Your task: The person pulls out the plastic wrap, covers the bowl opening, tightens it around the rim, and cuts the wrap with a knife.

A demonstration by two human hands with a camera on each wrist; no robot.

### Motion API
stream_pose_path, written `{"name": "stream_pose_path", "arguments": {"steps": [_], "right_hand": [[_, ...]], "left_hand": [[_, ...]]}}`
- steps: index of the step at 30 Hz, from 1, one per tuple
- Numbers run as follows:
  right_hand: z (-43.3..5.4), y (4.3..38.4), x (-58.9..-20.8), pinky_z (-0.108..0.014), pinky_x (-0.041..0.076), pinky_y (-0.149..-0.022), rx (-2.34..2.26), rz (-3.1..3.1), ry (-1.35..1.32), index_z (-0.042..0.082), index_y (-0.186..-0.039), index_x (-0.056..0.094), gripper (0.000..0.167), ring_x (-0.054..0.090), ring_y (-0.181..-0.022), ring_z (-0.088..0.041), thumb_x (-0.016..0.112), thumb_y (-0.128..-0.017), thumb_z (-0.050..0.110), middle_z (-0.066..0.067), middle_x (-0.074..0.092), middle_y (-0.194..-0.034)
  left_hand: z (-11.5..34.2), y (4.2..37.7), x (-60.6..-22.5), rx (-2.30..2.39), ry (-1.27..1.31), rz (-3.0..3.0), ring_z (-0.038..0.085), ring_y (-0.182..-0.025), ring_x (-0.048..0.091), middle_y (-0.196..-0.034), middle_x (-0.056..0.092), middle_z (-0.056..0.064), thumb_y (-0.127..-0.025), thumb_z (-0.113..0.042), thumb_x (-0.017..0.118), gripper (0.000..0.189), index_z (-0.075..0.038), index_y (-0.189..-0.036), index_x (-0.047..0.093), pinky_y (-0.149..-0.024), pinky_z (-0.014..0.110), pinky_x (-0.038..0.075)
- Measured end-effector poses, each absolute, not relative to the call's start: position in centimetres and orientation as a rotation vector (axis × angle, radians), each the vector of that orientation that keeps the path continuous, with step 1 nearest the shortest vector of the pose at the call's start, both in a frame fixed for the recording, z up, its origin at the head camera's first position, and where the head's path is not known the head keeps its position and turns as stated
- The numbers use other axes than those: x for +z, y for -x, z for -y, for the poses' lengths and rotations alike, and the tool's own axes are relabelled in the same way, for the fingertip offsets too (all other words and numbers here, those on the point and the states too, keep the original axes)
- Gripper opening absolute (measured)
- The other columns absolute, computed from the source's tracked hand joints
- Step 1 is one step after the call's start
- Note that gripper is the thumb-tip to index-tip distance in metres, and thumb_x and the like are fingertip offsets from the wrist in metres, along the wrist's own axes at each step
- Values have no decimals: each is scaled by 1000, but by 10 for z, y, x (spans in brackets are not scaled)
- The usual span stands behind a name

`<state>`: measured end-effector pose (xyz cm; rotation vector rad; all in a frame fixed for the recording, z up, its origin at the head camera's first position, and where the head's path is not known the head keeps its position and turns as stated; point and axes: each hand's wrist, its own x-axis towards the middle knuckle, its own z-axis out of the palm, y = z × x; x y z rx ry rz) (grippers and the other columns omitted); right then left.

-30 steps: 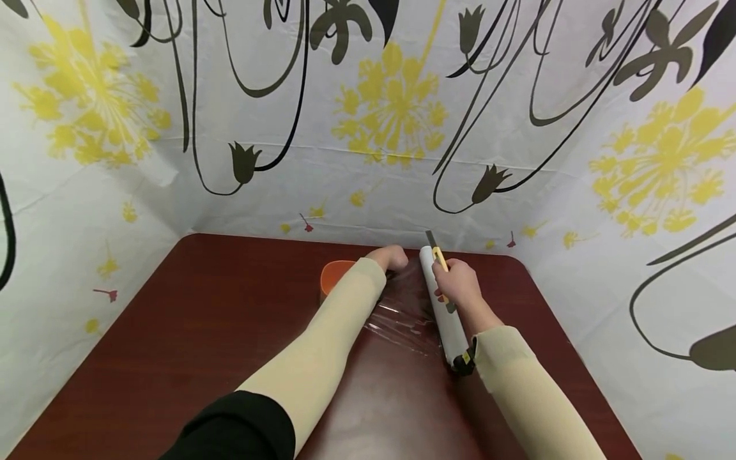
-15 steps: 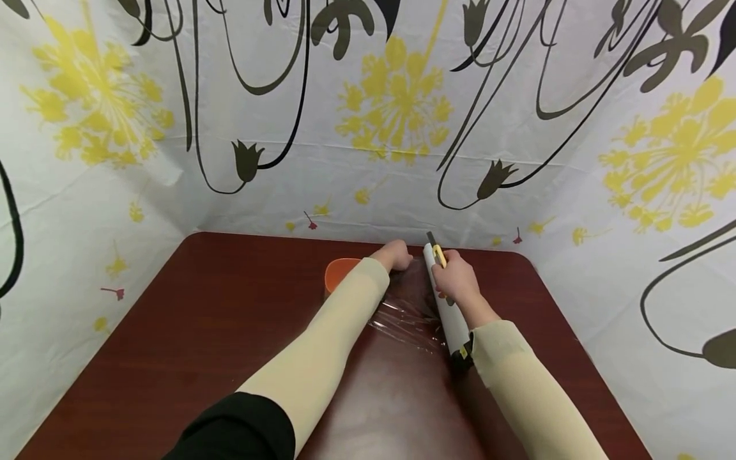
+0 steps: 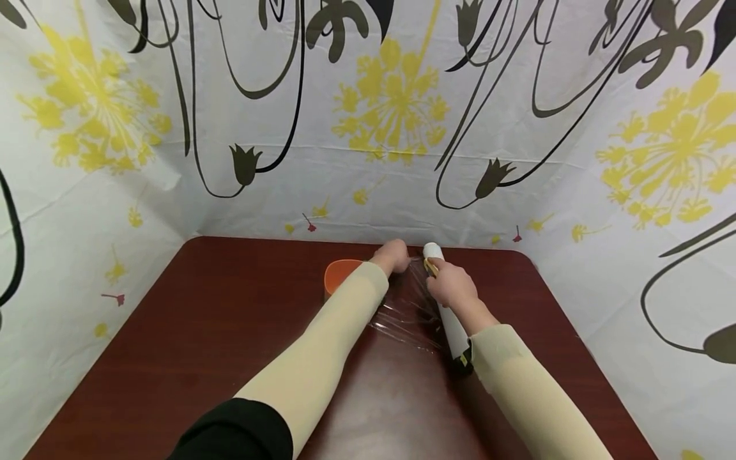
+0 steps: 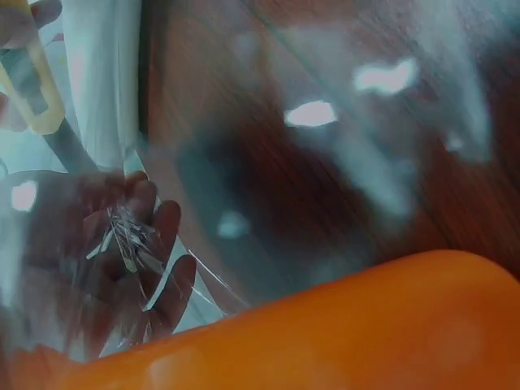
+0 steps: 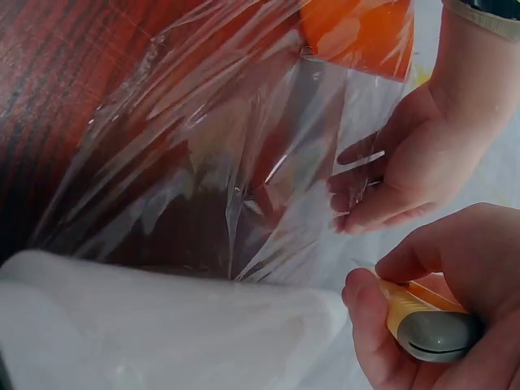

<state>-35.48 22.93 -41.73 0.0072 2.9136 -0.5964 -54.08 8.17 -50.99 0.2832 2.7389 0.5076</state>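
A roll of clear plastic wrap point(image 3: 454, 332) lies lengthwise on the table at right of centre, and its film point(image 5: 236, 162) is drawn out to the left in creases. My left hand point(image 3: 393, 255) grips the film's far edge between thumb and fingers, bunching it. In my right hand point(image 3: 454, 284), over the far end of the roll, is a yellow utility knife point(image 5: 422, 317). Its blade point(image 4: 69, 150) reaches toward the film beside my left fingers in the left wrist view; whether it touches is unclear. An orange container point(image 3: 338, 275) stands under the film, partly behind my left forearm.
The dark red-brown table point(image 3: 230, 319) has rounded far corners. A white sheet point(image 3: 276, 128) with flower prints hangs behind and along both sides. A black band point(image 5: 487, 16) circles my left wrist.
My right hand has turned the knife from pointing away past the roll's end to pointing down and left at the film. The left hand stays nearly still.
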Motion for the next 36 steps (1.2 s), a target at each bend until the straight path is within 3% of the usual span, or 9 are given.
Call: {"name": "stream_pose_path", "arguments": {"steps": [6, 10, 13, 15, 21, 27, 31, 34, 36], "right_hand": [[-230, 349, -414, -33, 48, -50, -580, -2911, -15, 21, -171, 39, 65, 59, -53, -19, 52, -108, 20, -27, 69, -141], [-229, 347, -415, -33, 47, -49, -577, -2912, 13, 20, -171, 41, 63, 59, -52, -19, 53, -108, 20, -26, 72, -138], [-227, 347, -417, -33, 46, -49, -547, -2914, 31, 20, -170, 42, 62, 57, -51, -18, 53, -109, 21, -25, 75, -132], [-225, 347, -419, -33, 46, -50, -530, -2918, 33, 21, -170, 44, 62, 57, -53, -18, 53, -109, 21, -25, 74, -133], [-218, 350, -426, -41, 48, -63, -455, -2985, 77, 19, -167, 48, 61, 71, -88, -35, 53, -106, 17, -26, 65, -151], [-210, 354, -428, -53, 59, -82, -404, -3011, 99, 16, -165, 51, 57, 70, -121, -47, 51, -108, 17, -25, 65, -152], [-207, 356, -421, -45, 58, -69, -435, -2933, 84, 14, -166, 48, 58, 75, -91, -38, 49, -109, 18, -28, 65, -148], [-209, 355, -413, -37, 50, -53, -488, -2860, 44, 13, -168, 45, 61, 64, -61, -27, 49, -108, 17, -30, 67, -139], [-212, 354, -407, -35, 46, -50, -496, -2837, 18, 13, -167, 46, 60, 59, -55, -22, 50, -108, 19, -28, 70, -130]], "left_hand": [[-87, 519, -493, 490, -224, -2766, 21, -104, 67, -110, 76, -3, -114, -41, 53, 38, -21, -93, 77, -102, 46, 52], [-88, 528, -503, 468, -253, -2784, 19, -103, 68, -110, 75, -2, -113, -39, 54, 35, -21, -90, 74, -100, 46, 55], [-88, 568, -538, 518, -305, -2784, 15, -89, 64, -95, 70, -6, -110, -42, 55, 39, -26, -76, 63, -87, 44, 55], [-84, 550, -523, 573, -316, -2758, 18, -89, 63, -95, 68, -2, -112, -39, 54, 39, -24, -77, 59, -86, 44, 55], [-71, 451, -442, 661, -364, -2774, 21, -86, 60, -89, 62, 5, -116, -24, 52, 43, -18, -74, 49, -79, 40, 50], [-81, 488, -474, 588, -412, -2776, 23, -75, 55, -82, 57, 5, -115, -25, 52, 41, -17, -74, 51, -70, 40, 47], [-83, 496, -485, 577, -371, -2782, 25, -80, 60, -91, 67, 6, -113, -24, 53, 36, -16, -79, 60, -74, 43, 51], [-81, 475, -468, 579, -340, -2799, 24, -84, 64, -97, 72, 7, -113, -22, 52, 36, -15, -80, 62, -77, 43, 53], [-79, 466, -461, 582, -344, -2804, 22, -81, 62, -91, 69, 6, -115, -23, 49, 40, -15, -77, 58, -76, 40, 51]]}}
